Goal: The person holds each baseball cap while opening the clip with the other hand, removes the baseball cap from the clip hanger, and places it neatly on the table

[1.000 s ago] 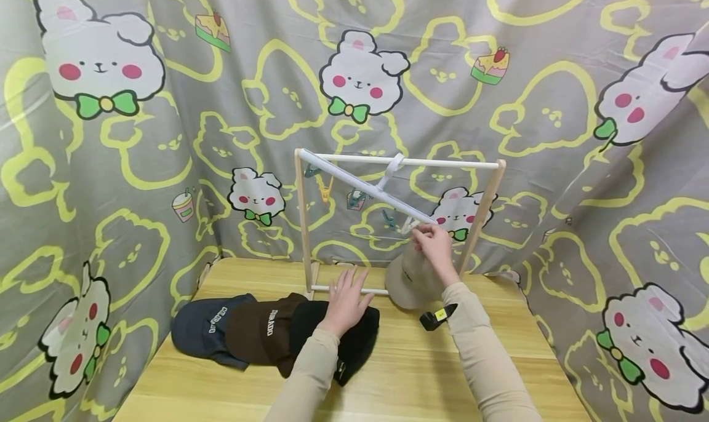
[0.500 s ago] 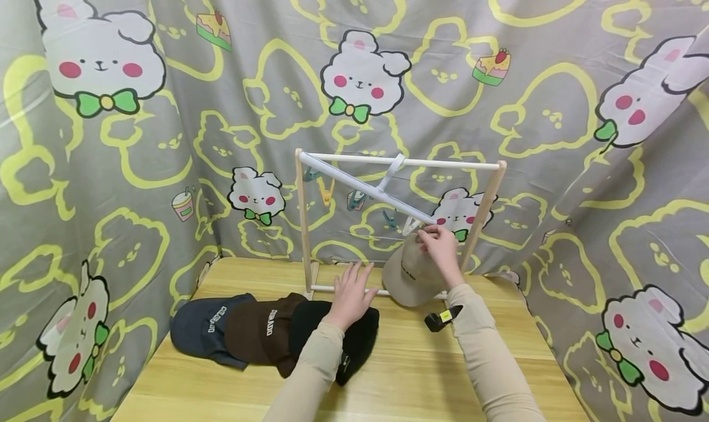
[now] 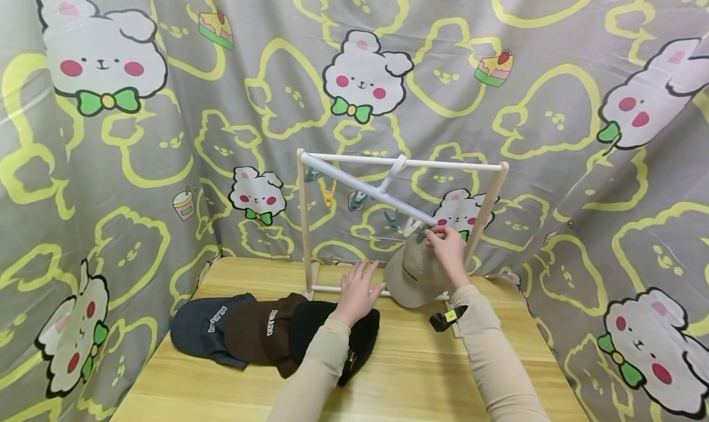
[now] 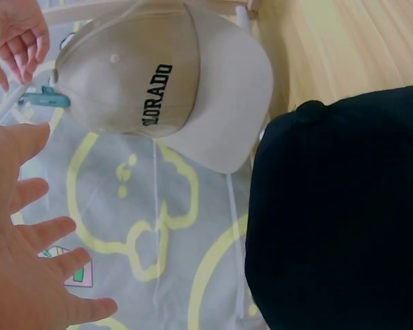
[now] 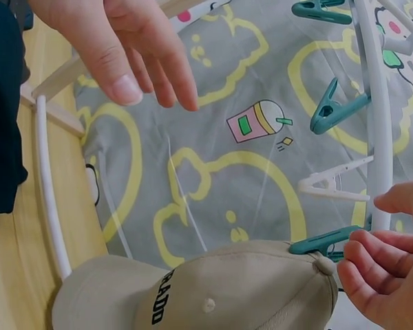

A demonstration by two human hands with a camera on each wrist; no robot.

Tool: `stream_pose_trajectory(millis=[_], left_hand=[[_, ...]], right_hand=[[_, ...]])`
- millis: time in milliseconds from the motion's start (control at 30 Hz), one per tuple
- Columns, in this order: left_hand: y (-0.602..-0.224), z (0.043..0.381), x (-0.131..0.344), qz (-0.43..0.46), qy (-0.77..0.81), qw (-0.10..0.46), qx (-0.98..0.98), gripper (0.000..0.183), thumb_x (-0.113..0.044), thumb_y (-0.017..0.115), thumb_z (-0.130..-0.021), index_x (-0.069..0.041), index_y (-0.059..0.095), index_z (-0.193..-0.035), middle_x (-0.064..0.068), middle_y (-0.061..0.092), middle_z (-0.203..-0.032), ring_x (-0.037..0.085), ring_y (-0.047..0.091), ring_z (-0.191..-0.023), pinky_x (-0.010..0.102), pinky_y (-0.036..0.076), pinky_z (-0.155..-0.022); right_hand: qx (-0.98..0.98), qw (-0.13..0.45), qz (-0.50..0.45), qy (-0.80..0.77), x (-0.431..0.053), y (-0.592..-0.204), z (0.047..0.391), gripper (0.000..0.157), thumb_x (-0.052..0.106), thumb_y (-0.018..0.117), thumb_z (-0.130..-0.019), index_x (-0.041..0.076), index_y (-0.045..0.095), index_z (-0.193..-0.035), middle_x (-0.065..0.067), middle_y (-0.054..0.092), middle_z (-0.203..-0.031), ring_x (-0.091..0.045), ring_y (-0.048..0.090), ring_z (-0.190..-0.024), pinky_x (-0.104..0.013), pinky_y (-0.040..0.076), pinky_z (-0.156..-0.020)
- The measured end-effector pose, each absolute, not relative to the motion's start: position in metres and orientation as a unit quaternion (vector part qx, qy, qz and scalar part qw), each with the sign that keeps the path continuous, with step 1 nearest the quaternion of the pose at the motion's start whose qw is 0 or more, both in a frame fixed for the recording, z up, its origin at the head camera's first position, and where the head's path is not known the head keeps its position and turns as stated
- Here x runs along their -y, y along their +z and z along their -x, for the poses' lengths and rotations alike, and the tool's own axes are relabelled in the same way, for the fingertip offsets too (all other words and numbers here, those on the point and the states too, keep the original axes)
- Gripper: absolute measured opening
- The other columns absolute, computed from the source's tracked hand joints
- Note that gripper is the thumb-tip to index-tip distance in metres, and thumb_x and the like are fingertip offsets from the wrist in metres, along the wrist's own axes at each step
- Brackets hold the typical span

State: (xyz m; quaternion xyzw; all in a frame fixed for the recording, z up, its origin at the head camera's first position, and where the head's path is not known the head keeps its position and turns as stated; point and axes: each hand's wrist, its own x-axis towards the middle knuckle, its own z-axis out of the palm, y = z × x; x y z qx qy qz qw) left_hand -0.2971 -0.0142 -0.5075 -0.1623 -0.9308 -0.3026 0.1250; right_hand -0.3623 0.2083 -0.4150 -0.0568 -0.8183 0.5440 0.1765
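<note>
A beige baseball cap [image 3: 412, 277] with dark lettering hangs by its crown from a teal clothespin [image 4: 47, 97] at the low end of a pale clip hanger [image 3: 354, 179]. Beside that clothespin is my right hand [image 3: 450, 250], its fingers loosely bent around the hanger's end, with nothing gripped between them. My left hand [image 3: 357, 293] hovers with fingers spread near the cap's brim, over a black cap [image 4: 337, 213]. To the left, a brown cap [image 3: 257, 336] and a navy cap [image 3: 196, 330] overlap in a row on the table.
The hanger tilts on the top rail of a wooden rack [image 3: 303, 225]. Other clothespins hang along it, including a yellow one [image 3: 328, 194] and a white one [image 5: 334, 182]. A patterned curtain [image 3: 266, 90] surrounds the wooden table [image 3: 410, 373].
My right hand has drawn slightly right and down from the clothespin, which now shows above the cap. The beige cap came into fuller view. My left hand has moved a little right.
</note>
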Motion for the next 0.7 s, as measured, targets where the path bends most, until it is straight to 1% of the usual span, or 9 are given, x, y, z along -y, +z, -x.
stream_pose_trajectory(millis=[100,167,233,333,467,567,700], left_hand=[[-0.508,0.299,0.011,0.155,-0.311,0.12,0.93,0.058,-0.042,0.052,-0.099,-0.021,0.036,-0.151,0.013,0.037,-0.154,0.038,0.031,-0.145,0.07,0.026,-0.109],[-0.508,0.3,0.008,0.153,-0.313,0.123,0.929,0.058,-0.042,0.053,-0.099,-0.02,0.037,-0.151,0.013,0.038,-0.154,0.038,0.032,-0.144,0.069,0.027,-0.109],[-0.507,0.301,0.005,0.152,-0.314,0.127,0.928,0.058,-0.042,0.053,-0.099,-0.019,0.038,-0.15,0.013,0.039,-0.153,0.037,0.033,-0.143,0.069,0.028,-0.109],[-0.507,0.302,0.001,0.154,-0.313,0.134,0.928,0.057,-0.042,0.054,-0.098,-0.018,0.039,-0.149,0.014,0.041,-0.152,0.038,0.034,-0.142,0.069,0.029,-0.108],[-0.505,0.302,-0.002,0.154,-0.315,0.139,0.926,0.057,-0.04,0.055,-0.098,-0.018,0.04,-0.149,0.015,0.042,-0.151,0.039,0.036,-0.141,0.069,0.03,-0.107],[-0.504,0.303,-0.004,0.155,-0.311,0.138,0.927,0.058,-0.041,0.055,-0.098,-0.018,0.039,-0.149,0.015,0.043,-0.15,0.038,0.036,-0.141,0.069,0.031,-0.106],[-0.504,0.306,-0.007,0.153,-0.301,0.133,0.932,0.059,-0.044,0.054,-0.098,-0.018,0.039,-0.149,0.014,0.042,-0.15,0.035,0.037,-0.141,0.069,0.031,-0.106]], right_hand=[[0.825,0.181,0.06,0.532,-0.211,-0.417,0.364,0.029,0.022,0.068,-0.089,-0.002,0.066,-0.106,-0.02,0.072,-0.097,-0.002,0.063,-0.06,-0.012,0.05,-0.059],[0.834,0.189,0.063,0.514,-0.212,-0.417,0.364,0.03,0.024,0.069,-0.089,-0.001,0.067,-0.105,-0.019,0.072,-0.097,0.001,0.059,-0.06,-0.012,0.048,-0.06],[0.845,0.199,0.065,0.493,-0.213,-0.417,0.364,0.03,0.027,0.07,-0.088,0.001,0.068,-0.103,-0.018,0.072,-0.096,0.001,0.055,-0.062,-0.013,0.045,-0.062],[0.852,0.207,0.071,0.476,-0.214,-0.417,0.362,0.031,0.029,0.069,-0.088,0.003,0.069,-0.104,-0.016,0.071,-0.098,-0.006,0.056,-0.071,-0.018,0.043,-0.068],[0.852,0.208,0.08,0.473,-0.215,-0.419,0.363,0.033,0.03,0.069,-0.089,0.003,0.068,-0.107,-0.018,0.071,-0.104,-0.021,0.063,-0.087,-0.024,0.044,-0.077],[0.854,0.195,0.083,0.476,-0.217,-0.42,0.363,0.037,0.029,0.068,-0.089,0.001,0.066,-0.112,-0.02,0.069,-0.11,-0.029,0.064,-0.098,-0.031,0.047,-0.084],[0.856,0.167,0.079,0.483,-0.219,-0.421,0.364,0.045,0.03,0.068,-0.09,-0.002,0.061,-0.121,-0.022,0.066,-0.119,-0.033,0.062,-0.109,-0.04,0.049,-0.094]])
